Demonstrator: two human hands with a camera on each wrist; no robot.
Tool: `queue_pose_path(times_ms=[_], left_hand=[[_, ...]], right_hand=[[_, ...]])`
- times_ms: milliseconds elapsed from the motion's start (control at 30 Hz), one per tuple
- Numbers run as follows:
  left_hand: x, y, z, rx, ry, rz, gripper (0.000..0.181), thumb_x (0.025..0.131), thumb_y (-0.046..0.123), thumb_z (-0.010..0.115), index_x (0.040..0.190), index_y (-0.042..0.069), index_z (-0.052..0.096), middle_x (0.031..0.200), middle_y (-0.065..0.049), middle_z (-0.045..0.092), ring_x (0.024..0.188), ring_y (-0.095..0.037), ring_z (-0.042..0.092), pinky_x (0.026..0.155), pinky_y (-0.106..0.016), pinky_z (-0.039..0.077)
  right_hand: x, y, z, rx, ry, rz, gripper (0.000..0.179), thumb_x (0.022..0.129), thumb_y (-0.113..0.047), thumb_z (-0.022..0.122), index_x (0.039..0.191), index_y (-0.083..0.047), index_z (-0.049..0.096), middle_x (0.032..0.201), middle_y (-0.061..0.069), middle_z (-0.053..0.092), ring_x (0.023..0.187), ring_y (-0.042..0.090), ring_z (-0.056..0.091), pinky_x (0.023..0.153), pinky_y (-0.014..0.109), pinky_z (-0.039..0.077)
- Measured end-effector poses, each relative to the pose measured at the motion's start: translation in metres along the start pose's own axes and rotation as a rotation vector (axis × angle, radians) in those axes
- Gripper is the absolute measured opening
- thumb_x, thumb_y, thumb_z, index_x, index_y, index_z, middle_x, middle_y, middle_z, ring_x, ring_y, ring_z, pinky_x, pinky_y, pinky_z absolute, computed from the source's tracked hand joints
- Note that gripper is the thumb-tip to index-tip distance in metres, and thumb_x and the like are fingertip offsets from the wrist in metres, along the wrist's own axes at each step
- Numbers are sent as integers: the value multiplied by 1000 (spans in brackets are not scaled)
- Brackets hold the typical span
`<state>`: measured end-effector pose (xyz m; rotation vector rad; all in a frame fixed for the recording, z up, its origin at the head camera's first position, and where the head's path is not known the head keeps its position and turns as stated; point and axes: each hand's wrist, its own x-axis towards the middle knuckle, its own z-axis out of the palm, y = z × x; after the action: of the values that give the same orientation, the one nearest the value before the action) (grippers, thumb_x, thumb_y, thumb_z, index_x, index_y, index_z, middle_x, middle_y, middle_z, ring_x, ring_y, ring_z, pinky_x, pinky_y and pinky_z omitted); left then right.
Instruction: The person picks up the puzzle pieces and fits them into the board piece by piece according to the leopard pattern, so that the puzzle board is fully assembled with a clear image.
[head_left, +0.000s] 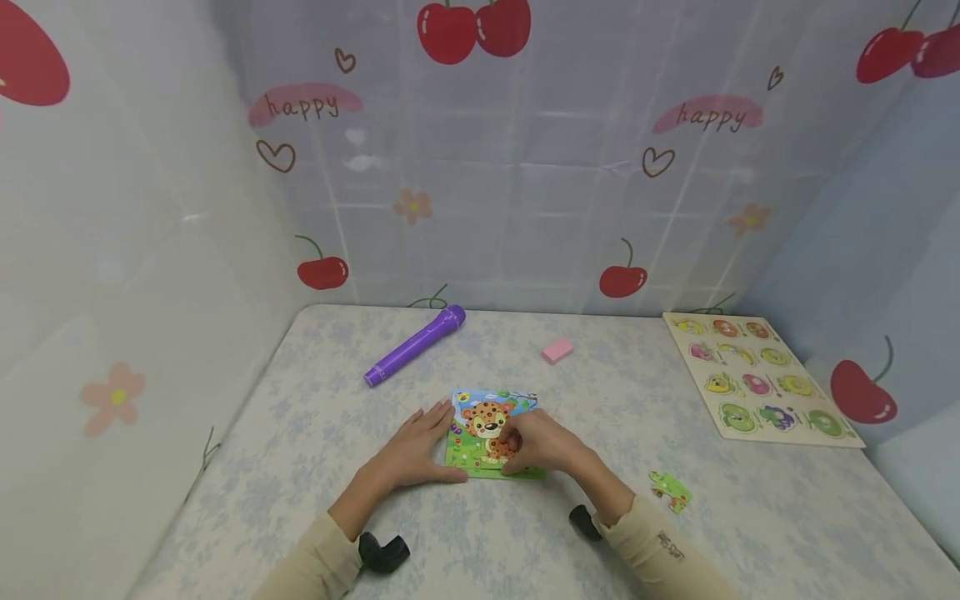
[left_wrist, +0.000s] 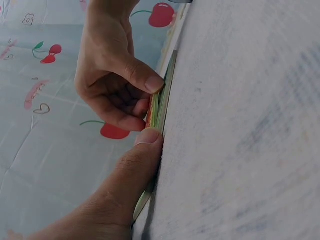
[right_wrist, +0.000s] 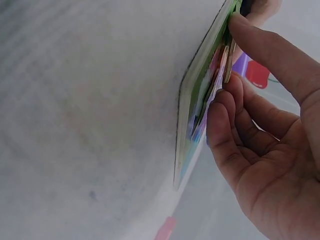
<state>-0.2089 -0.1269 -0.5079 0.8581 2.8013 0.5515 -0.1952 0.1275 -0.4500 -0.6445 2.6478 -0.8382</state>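
A jigsaw puzzle board [head_left: 457, 448] with a cartoon leopard on grass lies on the table in the head view. My left hand [head_left: 411, 454] rests at its left side, fingers extended along the edge and thumb at the near left corner. Over the lower right part of the picture, my right hand [head_left: 547, 442] pinches a puzzle piece [right_wrist: 229, 64] between thumb and curled fingers. In the right wrist view that piece stands tilted up from the board. The right fingers hide part of the leopard in the head view.
Another puzzle piece [head_left: 672, 491], green and brown, lies right of the right forearm. Behind the board are a purple toy microphone [head_left: 415, 346] and a pink block [head_left: 557, 350]. A wooden fruit puzzle board [head_left: 708, 408] lies at the far right. Cherry-patterned curtains [head_left: 517, 208] enclose the table.
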Motion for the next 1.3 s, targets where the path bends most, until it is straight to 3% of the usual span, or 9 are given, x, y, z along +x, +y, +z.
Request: queue_pose_path(times_ms=[367,600,867,1300], left_hand=[[0,2,-2,-5,-5,-4,116,74,76,63,156,7,18,165,-7,15,153,-24,14,125,-47,13],[-1,2,-1,2,-13,0,116,74,76,62,156,7,18,165,-7,15,153,-24,13,125,-47,13],[-1,3,-2,1,-13,7,115,75,75,63,156,6,18,164,-9,15,153,-25,14,125,-48,13],[-1,1,-2,-23,-14,-7,117,73,77,62,156,8,18,165,-6,14,153,-23,13,125,-47,12]], right_hand=[[0,3,-1,-1,-3,-23,37,70,-19,88,99,-5,70,83,-1,64,73,11,54,64,26,47],[-1,5,1,0,13,-25,21,77,-15,82,93,-6,72,79,-2,66,69,8,56,59,23,48],[-1,6,2,53,-13,-7,19,78,-11,80,94,-4,73,78,-1,68,65,9,60,56,23,50],[-5,7,-6,68,-26,-68,25,76,-17,83,96,-7,71,84,0,68,74,7,59,65,20,51]])
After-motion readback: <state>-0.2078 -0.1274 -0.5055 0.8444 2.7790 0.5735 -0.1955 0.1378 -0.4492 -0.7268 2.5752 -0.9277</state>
